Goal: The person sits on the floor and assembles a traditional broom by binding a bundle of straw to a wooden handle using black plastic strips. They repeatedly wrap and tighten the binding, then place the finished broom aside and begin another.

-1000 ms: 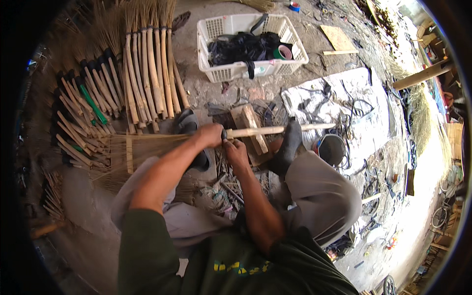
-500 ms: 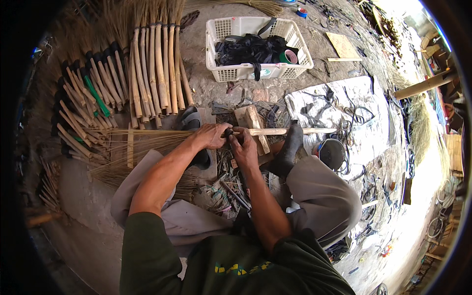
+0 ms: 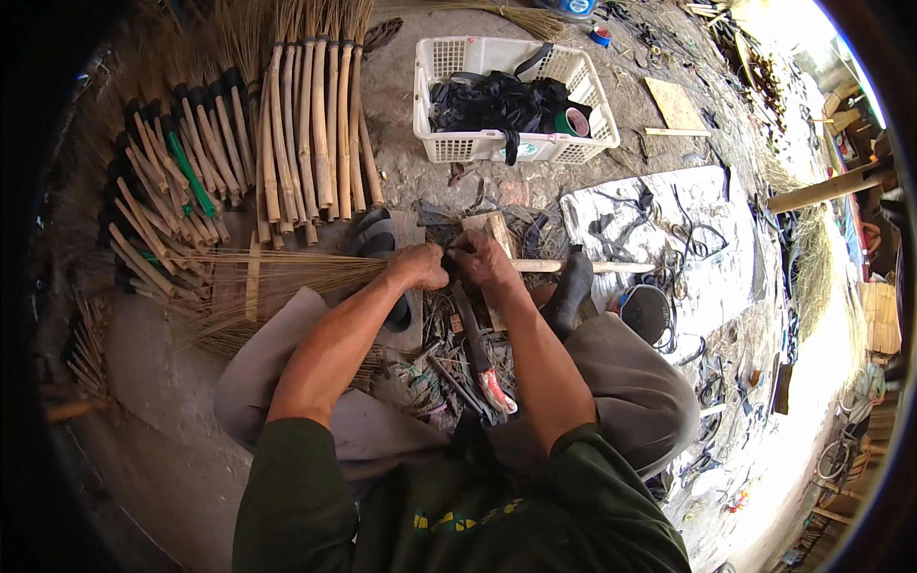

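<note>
A half-made broom lies across my lap: its straw bristles [image 3: 277, 277] fan out to the left and its pale wooden handle [image 3: 611, 266] points right. My left hand [image 3: 418, 265] grips the neck where the bristles meet the handle. My right hand [image 3: 480, 260] closes on the same joint from the right, the two hands touching. What the fingers pinch there is hidden. A knife with a red handle [image 3: 482, 358] lies on the ground between my knees.
Finished brooms with bamboo handles [image 3: 310, 134] and darker-wrapped ones [image 3: 167, 201] lie in rows at the upper left. A white plastic basket [image 3: 449, 148] holds black straps and tape rolls. A grey sheet [image 3: 707, 239] with black cords lies right. A dark sandal [image 3: 374, 234] sits beside my hands.
My right hand has slid up the handle to meet the left hand at the broom's neck. The view has shifted slightly; the broom stays across my lap.
</note>
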A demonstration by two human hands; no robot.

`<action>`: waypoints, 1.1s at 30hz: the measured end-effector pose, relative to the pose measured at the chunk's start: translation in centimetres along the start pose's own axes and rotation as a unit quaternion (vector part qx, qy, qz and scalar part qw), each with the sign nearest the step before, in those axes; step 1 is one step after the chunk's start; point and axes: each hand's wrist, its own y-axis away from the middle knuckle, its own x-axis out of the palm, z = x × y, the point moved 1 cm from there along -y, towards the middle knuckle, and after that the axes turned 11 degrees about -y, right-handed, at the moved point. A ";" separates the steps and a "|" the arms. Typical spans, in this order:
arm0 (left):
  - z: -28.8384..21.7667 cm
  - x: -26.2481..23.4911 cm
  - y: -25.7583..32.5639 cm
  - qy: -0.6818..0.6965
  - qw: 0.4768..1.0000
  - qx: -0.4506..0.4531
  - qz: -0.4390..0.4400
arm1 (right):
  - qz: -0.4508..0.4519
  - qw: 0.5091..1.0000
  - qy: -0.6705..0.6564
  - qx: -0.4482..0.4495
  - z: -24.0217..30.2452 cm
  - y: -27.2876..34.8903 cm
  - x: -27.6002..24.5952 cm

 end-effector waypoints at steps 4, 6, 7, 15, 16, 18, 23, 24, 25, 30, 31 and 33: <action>-0.3 1.2 0.3 -0.056 0.992 0.016 -0.115 | 0.006 0.995 0.029 -0.099 -0.2 0.1 -0.1; -0.4 1.8 0.4 -0.089 0.975 0.024 -0.202 | -0.020 0.989 0.066 -0.133 -0.4 0.5 0.0; -0.3 2.0 0.2 -0.081 0.973 0.035 -0.215 | -0.032 0.989 0.040 -0.139 -0.6 0.6 0.0; 1.5 1.4 0.1 0.084 0.978 0.096 -0.165 | -0.027 0.994 0.037 -0.096 -1.7 -0.3 -0.1; 1.4 1.5 0.4 0.043 0.977 0.103 -0.183 | -0.007 0.996 -0.002 -0.091 -1.8 -0.5 -0.1; 1.1 1.8 1.0 -0.048 0.969 0.109 -0.219 | 0.011 0.998 -0.056 -0.035 -2.0 -1.0 -0.2; 1.8 1.9 0.4 0.042 0.977 0.092 -0.187 | 0.032 0.998 -0.058 -0.015 -2.4 -2.1 -0.6; 2.2 1.8 -0.2 0.074 0.979 0.086 -0.168 | 0.044 0.998 -0.045 0.001 -2.4 -2.3 -0.5; 2.6 1.7 -0.7 0.119 0.982 0.077 -0.122 | 0.034 0.999 -0.020 0.012 -2.3 -2.6 -0.5; 3.2 1.2 -3.7 0.302 0.953 0.024 0.027 | 0.143 0.985 0.076 0.064 0.9 -4.7 -2.6; 3.2 1.1 -4.0 0.310 0.950 0.022 0.036 | 0.178 0.971 0.141 0.078 2.1 -5.3 -3.7; 3.3 0.9 -4.6 0.336 0.938 -0.005 0.081 | 0.179 0.962 0.103 0.178 4.9 -6.5 -8.9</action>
